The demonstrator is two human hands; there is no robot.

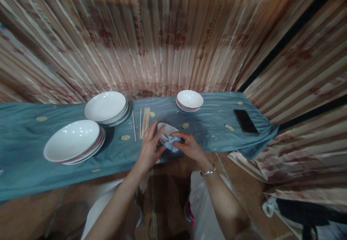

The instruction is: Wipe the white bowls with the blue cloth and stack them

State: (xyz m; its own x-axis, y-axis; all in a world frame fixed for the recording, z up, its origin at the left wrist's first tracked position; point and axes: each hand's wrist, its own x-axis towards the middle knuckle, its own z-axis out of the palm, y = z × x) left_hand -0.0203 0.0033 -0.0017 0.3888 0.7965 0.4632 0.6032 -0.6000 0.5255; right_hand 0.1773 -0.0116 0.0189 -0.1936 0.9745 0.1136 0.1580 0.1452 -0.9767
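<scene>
A small white bowl (167, 128) is tilted between my two hands over the near part of the table. My left hand (149, 146) grips its left side, with the fingers spread along the rim and the thumb at the near edge. In my right hand (189, 146), a crumpled light blue cloth (172, 144) is pinched against the bowl's near right side. Part of the bowl is hidden by the fingers and the cloth. Just left of it, several wooden chopsticks (145, 122) lie on the tablecloth, with one chopstick (134, 126) apart from the others.
A blue-green tablecloth (206, 135) covers the narrow table. Large white bowls stand in a front stack (73, 142) and a back stack (107, 106) at left. Small bowls (189, 99) are stacked behind my right hand. A black phone (245, 121) lies at right. Pleated curtains (173, 45) hang behind.
</scene>
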